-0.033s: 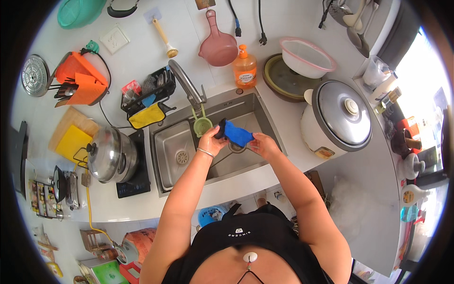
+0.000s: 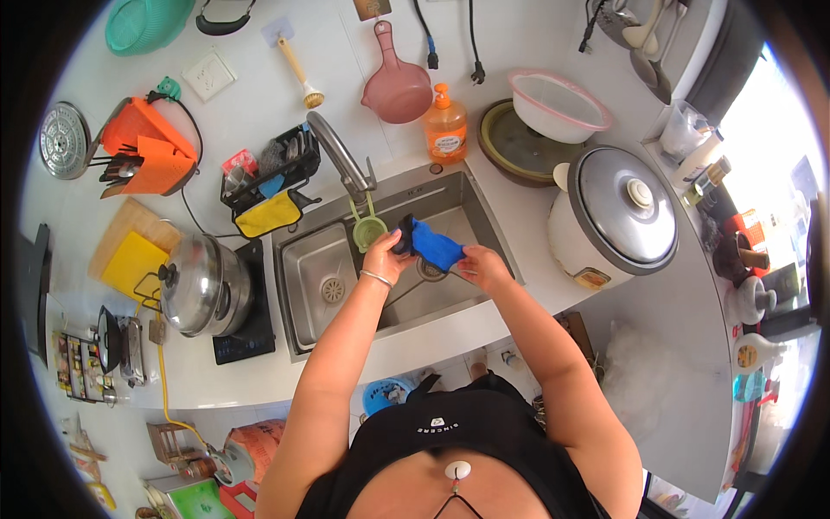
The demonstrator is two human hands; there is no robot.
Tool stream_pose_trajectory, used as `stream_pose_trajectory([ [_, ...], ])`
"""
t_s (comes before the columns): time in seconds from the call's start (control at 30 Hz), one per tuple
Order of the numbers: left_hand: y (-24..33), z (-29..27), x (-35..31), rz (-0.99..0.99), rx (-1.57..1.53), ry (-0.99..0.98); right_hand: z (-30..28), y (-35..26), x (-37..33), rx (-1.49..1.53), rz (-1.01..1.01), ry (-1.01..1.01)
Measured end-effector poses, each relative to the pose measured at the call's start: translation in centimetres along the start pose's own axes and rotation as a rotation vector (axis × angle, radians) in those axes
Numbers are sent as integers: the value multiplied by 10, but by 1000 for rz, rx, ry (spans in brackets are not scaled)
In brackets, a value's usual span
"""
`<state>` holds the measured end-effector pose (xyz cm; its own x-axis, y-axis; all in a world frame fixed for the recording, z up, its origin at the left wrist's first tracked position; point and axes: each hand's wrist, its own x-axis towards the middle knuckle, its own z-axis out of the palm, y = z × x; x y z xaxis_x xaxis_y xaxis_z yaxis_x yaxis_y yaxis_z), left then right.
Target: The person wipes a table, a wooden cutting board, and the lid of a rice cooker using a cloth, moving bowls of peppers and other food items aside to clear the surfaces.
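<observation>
Stretched between my two hands is a blue cloth [image 2: 436, 248] with a black part at its left end. My left hand [image 2: 383, 258] pinches the black end, and a bracelet circles that wrist. The cloth's right corner is pinched by my right hand [image 2: 484, 265]. Both hands are above the steel double sink [image 2: 415, 317], over its larger right basin, and the cloth partly covers the drain there. Just beyond my left hand, a light green strainer [image 2: 369, 230] hangs below the grey faucet [image 2: 333, 147].
Behind the sink stand a black rack [image 2: 271, 169] with a yellow cloth [image 2: 266, 214] and an orange soap bottle [image 2: 446, 130]. A large rice cooker [image 2: 577, 238] is on the right. At left, a steel pot [image 2: 199, 281] sits on a black cooktop [image 2: 244, 346].
The blue cloth has shifted slightly in shape between my fingers. Both hands keep their hold in nearly the same place.
</observation>
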<state>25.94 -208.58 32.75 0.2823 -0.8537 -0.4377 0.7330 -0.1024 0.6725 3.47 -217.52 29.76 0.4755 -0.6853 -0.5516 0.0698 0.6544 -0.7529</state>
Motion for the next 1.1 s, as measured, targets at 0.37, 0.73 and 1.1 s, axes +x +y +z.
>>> stream_pose_trajectory([
  [0.37,-24,119,-10,438,1392,-385,9,15,-36,210,-178,-160],
  [0.73,-57,271,-124,1057,1202,-870,-76,-69,-196,471,-719,-376],
  [1.1,-136,398,8,1231,1845,-741,-208,-155,-200,-1290,-897,967],
])
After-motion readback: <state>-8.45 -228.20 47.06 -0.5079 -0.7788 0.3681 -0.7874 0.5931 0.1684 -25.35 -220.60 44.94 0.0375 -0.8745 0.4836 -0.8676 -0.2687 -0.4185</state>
